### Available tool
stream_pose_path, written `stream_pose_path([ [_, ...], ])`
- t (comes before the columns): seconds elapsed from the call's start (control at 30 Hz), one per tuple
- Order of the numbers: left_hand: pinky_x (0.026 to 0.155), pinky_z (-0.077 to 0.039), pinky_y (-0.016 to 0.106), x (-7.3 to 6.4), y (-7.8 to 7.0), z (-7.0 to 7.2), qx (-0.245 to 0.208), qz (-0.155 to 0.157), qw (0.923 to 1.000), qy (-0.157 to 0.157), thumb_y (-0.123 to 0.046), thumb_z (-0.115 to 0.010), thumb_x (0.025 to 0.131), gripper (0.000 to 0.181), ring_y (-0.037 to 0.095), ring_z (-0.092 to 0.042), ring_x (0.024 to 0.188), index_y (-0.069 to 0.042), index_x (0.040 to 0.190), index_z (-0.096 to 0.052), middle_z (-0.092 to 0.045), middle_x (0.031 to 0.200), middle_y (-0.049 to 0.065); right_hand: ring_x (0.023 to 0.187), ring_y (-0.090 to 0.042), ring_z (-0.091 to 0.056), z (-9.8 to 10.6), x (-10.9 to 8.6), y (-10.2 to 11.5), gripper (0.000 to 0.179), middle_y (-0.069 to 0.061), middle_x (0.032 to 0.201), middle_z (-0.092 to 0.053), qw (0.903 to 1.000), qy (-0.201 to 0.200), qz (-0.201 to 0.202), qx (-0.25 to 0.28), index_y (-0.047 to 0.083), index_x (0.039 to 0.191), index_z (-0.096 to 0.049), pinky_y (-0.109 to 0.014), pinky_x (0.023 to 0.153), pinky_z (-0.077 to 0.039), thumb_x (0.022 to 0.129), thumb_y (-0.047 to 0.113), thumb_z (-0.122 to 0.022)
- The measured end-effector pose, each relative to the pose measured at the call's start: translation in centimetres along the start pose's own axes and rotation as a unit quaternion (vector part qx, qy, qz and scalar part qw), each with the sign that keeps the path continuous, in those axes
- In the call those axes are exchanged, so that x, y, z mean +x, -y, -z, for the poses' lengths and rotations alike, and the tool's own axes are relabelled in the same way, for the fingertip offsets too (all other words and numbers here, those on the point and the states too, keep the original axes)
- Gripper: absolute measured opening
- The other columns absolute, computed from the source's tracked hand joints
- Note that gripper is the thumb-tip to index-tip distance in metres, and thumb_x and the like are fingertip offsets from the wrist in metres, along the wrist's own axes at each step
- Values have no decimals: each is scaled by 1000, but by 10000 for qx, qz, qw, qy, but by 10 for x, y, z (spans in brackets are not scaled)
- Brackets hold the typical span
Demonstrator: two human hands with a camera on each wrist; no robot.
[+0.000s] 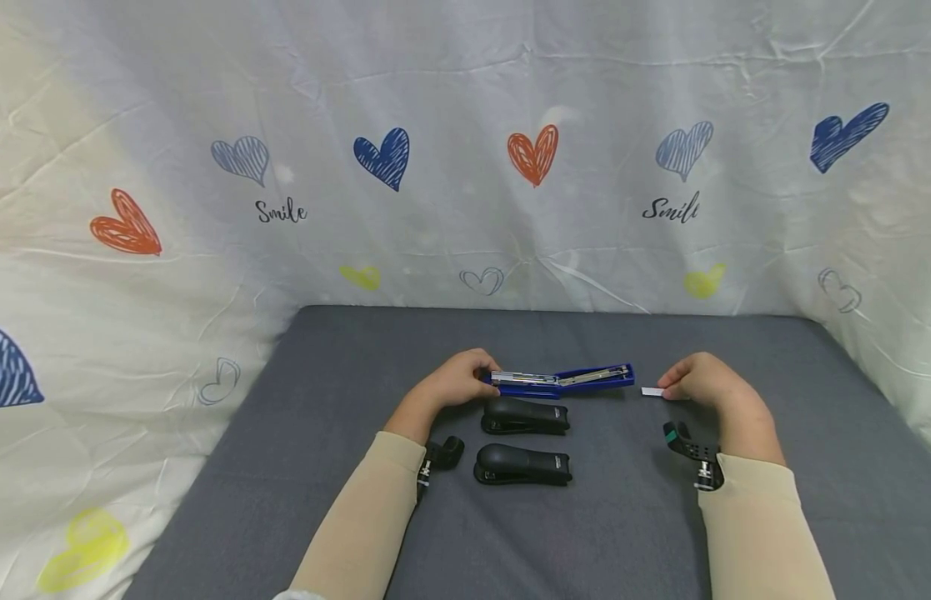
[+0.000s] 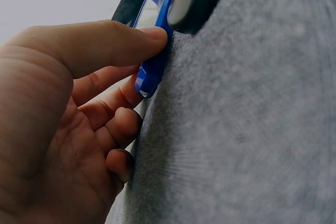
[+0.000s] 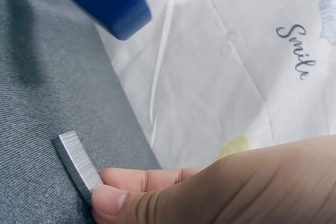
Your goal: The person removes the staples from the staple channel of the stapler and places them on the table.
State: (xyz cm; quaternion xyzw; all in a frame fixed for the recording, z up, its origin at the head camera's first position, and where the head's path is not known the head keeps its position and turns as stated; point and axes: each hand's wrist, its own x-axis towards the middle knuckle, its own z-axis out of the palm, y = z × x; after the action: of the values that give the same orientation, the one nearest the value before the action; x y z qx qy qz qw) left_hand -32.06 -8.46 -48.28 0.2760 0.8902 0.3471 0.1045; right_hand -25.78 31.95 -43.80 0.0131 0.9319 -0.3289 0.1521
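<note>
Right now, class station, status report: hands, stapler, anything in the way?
Left fingers pinch one end of the opened blue stapler. Right fingers pinch a separate staple strip. Nothing between them; two black staplers lie alongside.

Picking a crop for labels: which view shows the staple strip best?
Right wrist: the staple strip looks large, ridges visible, pinched by the right hand. Head shows a small pale bar; left wrist doesn't show it.

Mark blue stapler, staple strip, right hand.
Blue stapler [image 1: 560,387]: head view, middle of its opened body.
Staple strip [image 3: 79,165]: right wrist view, middle of its ridged face.
Right hand [image 1: 707,385]: head view, back of the hand.
</note>
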Motion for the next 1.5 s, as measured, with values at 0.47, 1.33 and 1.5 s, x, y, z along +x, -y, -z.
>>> stream_pose_path([
  [0.47, 88, -46, 35, 0, 0, 0, 12, 20, 10000, -5, -12, -82, 88, 19, 15, -55, 92, -9, 105, -77, -65, 106, 0, 110, -45, -60, 7, -3, 13, 25, -26, 114, -69, 9982, -473, 308, -210, -7, 113, -72, -64, 94, -44, 97, 12, -70],
  [1.33, 85, -46, 35, -1, -2, 1, -15, -29, 10000, 13, -12, -82, 88, 19, 16, -54, 90, -8, 106, -76, -64, 105, 0, 123, -40, -58, -22, -19, 106, 37, -20, 132, -64, 9777, -1374, 1437, 682, 4, 135, -65, -57, 99, -45, 106, 26, -60],
  [1.5, 84, -46, 34, -1, -2, 1, -35, 8, 10000, 17, -11, -82, 88, 20, 16, -54, 90, -8, 106, -76, -64, 105, 0, 116, -35, -61, -39, -14, 116, 36, -17, 128, -66, 9744, -1263, 1674, 811, 5, 136, -65, -52, 92, -49, 106, 24, -61],
])
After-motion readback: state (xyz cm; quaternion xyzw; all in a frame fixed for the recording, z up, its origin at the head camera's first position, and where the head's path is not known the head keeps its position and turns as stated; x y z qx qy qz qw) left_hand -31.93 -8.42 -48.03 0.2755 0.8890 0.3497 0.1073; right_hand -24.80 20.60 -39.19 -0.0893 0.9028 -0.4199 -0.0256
